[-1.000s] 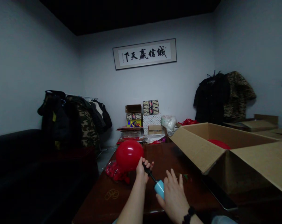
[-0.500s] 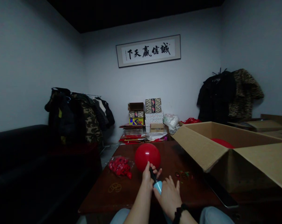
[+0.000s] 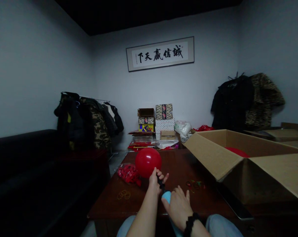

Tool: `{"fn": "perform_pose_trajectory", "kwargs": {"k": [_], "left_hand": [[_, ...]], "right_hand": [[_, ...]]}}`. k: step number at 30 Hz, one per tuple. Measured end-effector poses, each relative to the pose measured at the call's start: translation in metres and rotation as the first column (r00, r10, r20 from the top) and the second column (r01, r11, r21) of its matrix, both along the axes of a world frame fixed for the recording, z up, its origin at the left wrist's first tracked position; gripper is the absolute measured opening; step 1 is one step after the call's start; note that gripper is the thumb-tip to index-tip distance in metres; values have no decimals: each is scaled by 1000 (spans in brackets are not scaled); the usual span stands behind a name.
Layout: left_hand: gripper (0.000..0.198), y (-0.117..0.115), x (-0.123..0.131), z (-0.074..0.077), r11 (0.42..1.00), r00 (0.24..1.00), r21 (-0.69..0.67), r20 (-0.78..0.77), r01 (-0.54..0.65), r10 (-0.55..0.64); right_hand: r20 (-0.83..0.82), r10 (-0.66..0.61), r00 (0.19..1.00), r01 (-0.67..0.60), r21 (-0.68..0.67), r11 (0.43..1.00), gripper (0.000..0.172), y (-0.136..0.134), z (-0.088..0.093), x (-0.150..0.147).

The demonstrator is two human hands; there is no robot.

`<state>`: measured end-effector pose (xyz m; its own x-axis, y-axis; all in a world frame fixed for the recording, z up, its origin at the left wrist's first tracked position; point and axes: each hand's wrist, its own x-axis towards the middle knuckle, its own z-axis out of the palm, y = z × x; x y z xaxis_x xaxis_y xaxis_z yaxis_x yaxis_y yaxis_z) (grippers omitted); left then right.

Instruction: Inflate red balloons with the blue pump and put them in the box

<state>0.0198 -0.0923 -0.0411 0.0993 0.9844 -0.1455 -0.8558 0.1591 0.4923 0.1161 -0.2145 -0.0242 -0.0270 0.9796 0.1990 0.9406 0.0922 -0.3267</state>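
Note:
A round, inflated red balloon (image 3: 148,162) sits over the table at the tip of a hand balloon pump, a light blue barrel (image 3: 166,196) with a black front end (image 3: 160,181). My left hand (image 3: 154,180) is closed around the balloon's neck and the pump's black end, with some fingers lifted away. On the blue barrel rests my right hand (image 3: 179,203), thumb wrapped over it and the other fingers partly spread. The neck itself is hidden by my left fingers. Left of the balloon lies a clear bag of uninflated red balloons (image 3: 129,173).
Yellowish rubber bands (image 3: 124,195) lie on the brown table (image 3: 109,205) at the left, coloured bands (image 3: 195,185) at the right. A large open cardboard box (image 3: 218,158) on the right holds something red and round (image 3: 237,151). A dark flat device (image 3: 234,202) lies by the box.
The balloon has swung left and slightly up, now overlapping the bag's edge. More of a dark gap shows between the pump's black end and blue barrel. The view has shifted slightly.

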Motion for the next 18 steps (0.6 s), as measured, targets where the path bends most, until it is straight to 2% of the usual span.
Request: {"fn": "perform_pose_trajectory", "kwargs": {"k": [4,8,15,18], "left_hand": [[27,-5,3,-7,997,997,-42,-39,66,-68],[26,-9,1,-18,996,996,-86,-89,17,-25],[29,-17,8,-50,992,980,-99,-190,-71,52],[30,-17,9,-62,992,982,-108,-184,-64,44]], "right_hand": [[17,-38,999,37,32,999,56,18,-4,-4],[21,-42,999,42,8,999,57,27,-10,-8],[44,-47,998,48,-34,998,58,13,-30,-7],[68,-56,996,60,-57,997,55,8,-44,-7]]}}
